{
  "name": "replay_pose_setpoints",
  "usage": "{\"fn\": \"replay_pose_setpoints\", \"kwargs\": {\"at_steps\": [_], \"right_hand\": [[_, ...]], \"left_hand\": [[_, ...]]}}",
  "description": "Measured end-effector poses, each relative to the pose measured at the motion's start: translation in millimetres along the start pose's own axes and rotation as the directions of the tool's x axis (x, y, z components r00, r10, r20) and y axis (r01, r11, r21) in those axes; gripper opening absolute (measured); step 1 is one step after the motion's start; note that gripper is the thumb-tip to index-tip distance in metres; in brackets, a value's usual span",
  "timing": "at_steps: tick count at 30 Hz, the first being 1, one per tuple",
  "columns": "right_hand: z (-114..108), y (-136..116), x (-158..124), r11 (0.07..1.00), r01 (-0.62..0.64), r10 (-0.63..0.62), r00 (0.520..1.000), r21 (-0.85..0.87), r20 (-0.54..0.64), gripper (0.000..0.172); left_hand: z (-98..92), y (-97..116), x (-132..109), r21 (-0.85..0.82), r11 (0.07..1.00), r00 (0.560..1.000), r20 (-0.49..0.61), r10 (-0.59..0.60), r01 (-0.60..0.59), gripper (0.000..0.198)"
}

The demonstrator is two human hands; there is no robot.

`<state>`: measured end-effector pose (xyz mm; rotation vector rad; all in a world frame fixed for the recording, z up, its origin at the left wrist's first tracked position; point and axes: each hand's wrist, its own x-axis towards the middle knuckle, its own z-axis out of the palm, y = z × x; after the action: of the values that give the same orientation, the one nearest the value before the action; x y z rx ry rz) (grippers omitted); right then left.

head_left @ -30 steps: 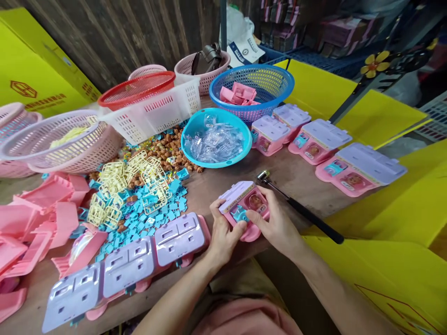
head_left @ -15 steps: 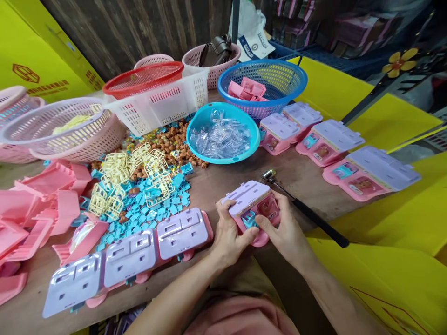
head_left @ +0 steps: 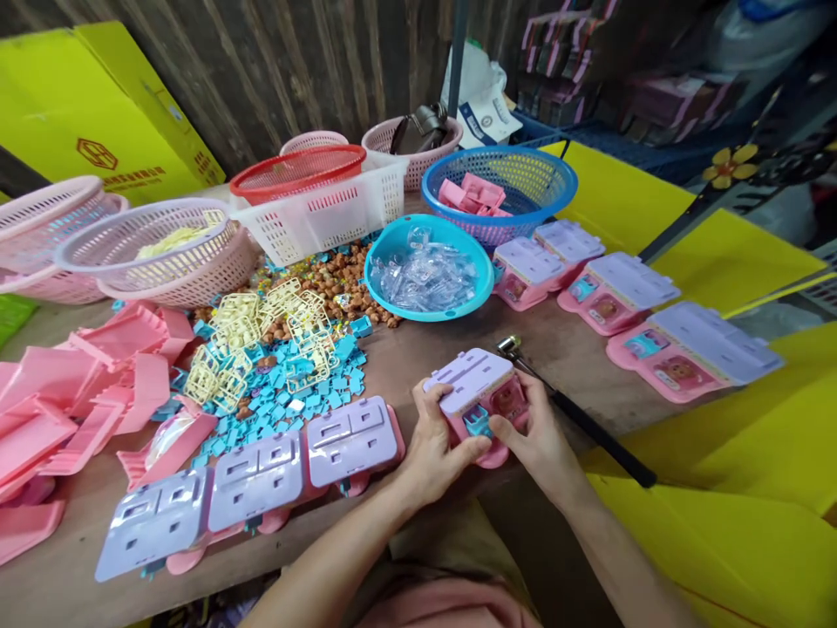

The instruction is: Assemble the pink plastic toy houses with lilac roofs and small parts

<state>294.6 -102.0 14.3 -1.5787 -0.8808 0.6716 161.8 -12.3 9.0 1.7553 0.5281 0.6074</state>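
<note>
Between my two hands is a small pink toy house [head_left: 480,397] with a lilac roof, held near the table's front edge. My left hand [head_left: 435,445] grips its left side, fingers curled over the roof edge and thumb at the lower front. On the right side my right hand [head_left: 540,432] is closed around the wall, its thumb by a turquoise piece [head_left: 479,422] set in the front opening. A brown figure shows in the other opening, partly covered. Just right of my hands lies a black-handled hammer [head_left: 588,427] with a metal head.
Three lilac-topped houses [head_left: 258,480] line the front edge at left; several more [head_left: 615,292] stand at right. Pink shells [head_left: 98,384], turquoise pieces [head_left: 281,410] and cream frames [head_left: 228,327] are heaped at left. Behind are a turquoise bowl [head_left: 487,292] of clear parts and a blue basket [head_left: 562,196].
The camera view has shifted, so the scene sits slightly lower and further right. Both hands still hold the toy house, and my right thumb has moved slightly off the turquoise piece.
</note>
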Motion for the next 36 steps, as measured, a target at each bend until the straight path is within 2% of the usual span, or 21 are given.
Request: {"fn": "replay_pose_setpoints", "kwargs": {"at_steps": [4, 7, 9, 11, 12, 13, 14, 16, 18, 19, 22, 23, 26, 29, 31, 33, 35, 36], "right_hand": [[-20.4, 32.5, 12.2, 1.0, 0.026, -0.027, 0.998, 0.007, 0.053, 0.068], [-36.2, 37.3, 22.6, 0.995, 0.039, -0.031, 0.996, -0.097, 0.084, 0.063], [-39.2, 21.3, 26.2, 0.974, 0.085, -0.099, 0.993, -0.211, -0.059, 0.058], [-30.2, -6.6, 27.4, 0.918, 0.132, -0.238, 0.938, -0.375, -0.252, 0.048], [-20.1, -22.0, 28.5, 0.871, 0.166, -0.323, 0.902, -0.462, -0.285, 0.041], [-6.3, -36.3, 30.6, 0.818, 0.236, -0.411, 0.878, -0.525, -0.245, 0.032], [10.6, -48.2, 34.5, 0.758, 0.345, -0.495, 0.857, -0.553, -0.144, 0.025], [50.6, -61.5, 48.8, 0.676, 0.516, -0.574, 0.816, -0.526, 0.063, 0.02], [91.3, -60.4, 70.7, 0.692, 0.528, -0.507, 0.841, -0.491, 0.189, 0.025], [109.4, -55.9, 83.1, 0.705, 0.517, -0.485, 0.851, -0.485, 0.202, 0.025], [148.9, -38.0, 117.2, 0.752, 0.477, -0.438, 0.877, -0.456, 0.195, 0.015], [156.8, -32.9, 125.5, 0.77, 0.462, -0.422, 0.886, -0.439, 0.191, 0.013], [167.1, -26.9, 137.7, 0.828, 0.418, -0.37, 0.908, -0.373, 0.196, 0.02], [162.2, -37.0, 132.8, 0.877, 0.384, -0.328, 0.918, -0.29, 0.222, 0.019], [153.5, -51.1, 121.2, 0.905, 0.36, -0.295, 0.915, -0.227, 0.275, 0.022], [142.7, -68.0, 104.1, 0.926, 0.335, -0.254, 0.894, -0.172, 0.37, 0.029], [132.1, -84.1, 83.9, 0.958, 0.267, -0.18, 0.841, -0.102, 0.51, 0.033], [127.6, -90.7, 73.7, 0.979, 0.195, -0.126, 0.808, -0.06, 0.575, 0.035]], "left_hand": [[10.8, 4.9, 10.0, 0.098, 0.993, 0.998, 0.021, 0.064, -0.065, 0.055], [21.4, 13.2, 6.9, 0.179, 0.983, 0.999, -0.008, 0.053, -0.051, 0.06], [19.9, 23.9, 0.6, 0.204, 0.979, 0.999, -0.021, 0.033, -0.028, 0.075], [3.6, 36.6, -2.8, 0.242, 0.968, 0.998, -0.005, 0.068, -0.065, 0.084], [-11.0, 42.3, -1.8, 0.282, 0.953, 0.993, 0.005, 0.114, -0.111, 0.081], [-29.4, 46.8, 1.2, 0.341, 0.926, 0.985, -0.001, 0.172, -0.162, 0.076], [-50.3, 49.9, 5.5, 0.399, 0.9, 0.979, -0.028, 0.203, -0.175, 0.068], [-94.1, 51.7, 14.3, 0.517, 0.854, 0.986, -0.108, 0.127, -0.053, 0.05], [-130.4, 49.7, 16.5, 0.635, 0.771, 0.991, -0.127, 0.053, 0.04, 0.039], [-143.1, 48.0, 13.6, 0.677, 0.734, 0.994, -0.103, 0.033, 0.046, 0.036], [-159.9, 41.2, -6.9, 0.723, 0.691, 1.0, -0.02, -0.011, 0.022, 0.038], [-160.8, 38.6, -14.9, 0.718, 0.695, 1.0, -0.012, -0.029, 0.028, 0.04], [-160.9, 31.8, -30.7, 0.682, 0.727, 0.997, -0.04, -0.071, 0.08, 0.044], [-164.6, 31.5, -30.9, 0.571, 0.814, 0.99, -0.136, -0.032, 0.105, 0.046], [-167.3, 36.2, -26.5, 0.441, 0.892, 0.973, -0.232, 0.004, 0.102, 0.047], [-167.7, 43.5, -22.2, 0.268, 0.96, 0.958, -0.288, -0.001, 0.081, 0.044], [-164.9, 51.5, -19.6, 0.063, 0.996, 0.966, -0.257, -0.039, 0.058, 0.039], [-162.4, 55.1, -18.9, -0.04, 0.998, 0.974, -0.22, -0.063, 0.056, 0.035]]}}
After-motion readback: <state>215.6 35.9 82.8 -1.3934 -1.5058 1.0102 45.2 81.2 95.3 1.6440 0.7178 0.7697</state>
